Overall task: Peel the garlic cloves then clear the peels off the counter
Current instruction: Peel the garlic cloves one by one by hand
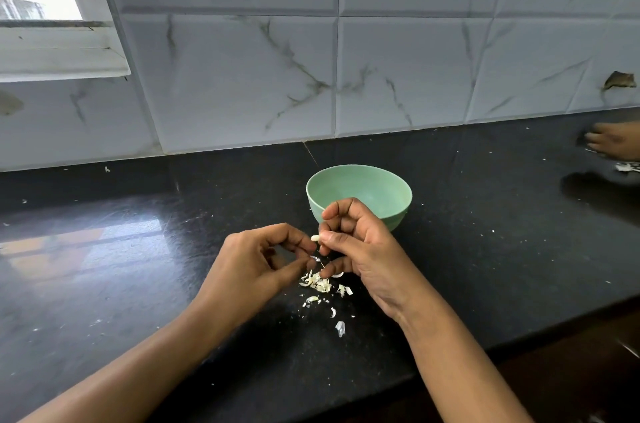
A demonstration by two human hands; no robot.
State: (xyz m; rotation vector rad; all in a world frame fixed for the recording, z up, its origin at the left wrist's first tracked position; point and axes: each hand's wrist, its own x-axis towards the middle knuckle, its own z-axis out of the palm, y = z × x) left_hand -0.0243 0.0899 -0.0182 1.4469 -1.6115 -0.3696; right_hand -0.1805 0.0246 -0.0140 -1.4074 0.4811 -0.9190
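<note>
**One garlic clove (pixel 315 238) pinched above the peels (pixel 318 284)**

Head view: the right hand (pixel 360 249) grips the small pale clove between thumb and curled fingers. At nine o'clock from it, the left hand (pixel 259 265) curls its fingertips just beside the clove. I cannot tell whether they pinch anything. The peels lie heaped on the black counter (pixel 138 284) at six o'clock. A green bowl (pixel 363 187) stands at twelve o'clock, behind the right hand.
</note>
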